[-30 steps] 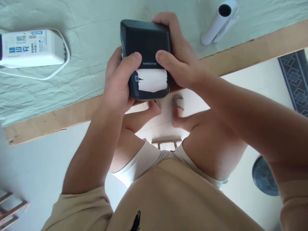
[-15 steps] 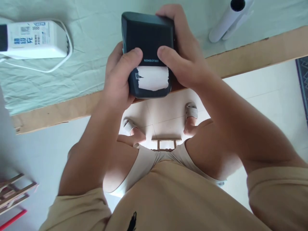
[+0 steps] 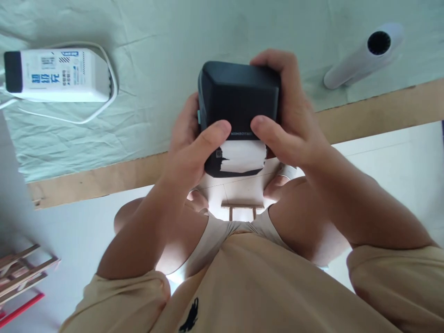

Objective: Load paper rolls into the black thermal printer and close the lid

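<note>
Between my two hands is a dark label printer (image 3: 243, 104) marked NIIMBOT, held near the table's front edge. A torn white paper patch (image 3: 243, 156) covers its lower face. My left hand (image 3: 194, 143) wraps its left side, thumb lying on top beside the lettering. On the opposite side, my right hand (image 3: 289, 122) grips it, with the thumb on top and the fingers curled around the far right corner. The undersides of both hands' grips are hidden by the printer.
A white power bank-like box (image 3: 65, 76) with a looped white cable (image 3: 113, 83) lies at left on the green cloth (image 3: 166, 27). A white roll (image 3: 354, 64) with a dark core is at right. Wooden edging (image 3: 93, 181) borders the table; wooden racks (image 3: 24, 273) are on the floor, lower left.
The printer and both hands appear lower and farther right in view, and the printer's far end shows more. The table items have also shifted in view as the camera moved.
</note>
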`<action>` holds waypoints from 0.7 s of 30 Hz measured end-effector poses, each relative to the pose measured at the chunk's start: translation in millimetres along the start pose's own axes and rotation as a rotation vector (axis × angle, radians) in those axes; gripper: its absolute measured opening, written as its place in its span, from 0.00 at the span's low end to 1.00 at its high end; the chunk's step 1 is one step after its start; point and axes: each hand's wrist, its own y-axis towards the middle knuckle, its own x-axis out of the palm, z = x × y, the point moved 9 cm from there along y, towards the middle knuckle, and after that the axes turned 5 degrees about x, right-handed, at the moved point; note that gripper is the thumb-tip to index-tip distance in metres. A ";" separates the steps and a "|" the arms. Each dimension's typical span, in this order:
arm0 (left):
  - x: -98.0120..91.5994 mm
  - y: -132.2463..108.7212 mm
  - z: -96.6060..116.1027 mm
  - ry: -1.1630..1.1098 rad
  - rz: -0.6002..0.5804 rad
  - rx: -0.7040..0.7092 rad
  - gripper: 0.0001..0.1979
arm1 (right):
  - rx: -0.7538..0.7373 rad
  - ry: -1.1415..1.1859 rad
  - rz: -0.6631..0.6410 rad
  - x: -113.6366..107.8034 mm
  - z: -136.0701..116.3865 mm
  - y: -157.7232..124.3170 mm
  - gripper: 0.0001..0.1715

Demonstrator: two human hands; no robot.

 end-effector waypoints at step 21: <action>-24.1 -2.4 -3.3 0.101 0.078 -0.270 0.11 | 0.013 -0.025 -0.027 0.6 -2.3 0.6 0.34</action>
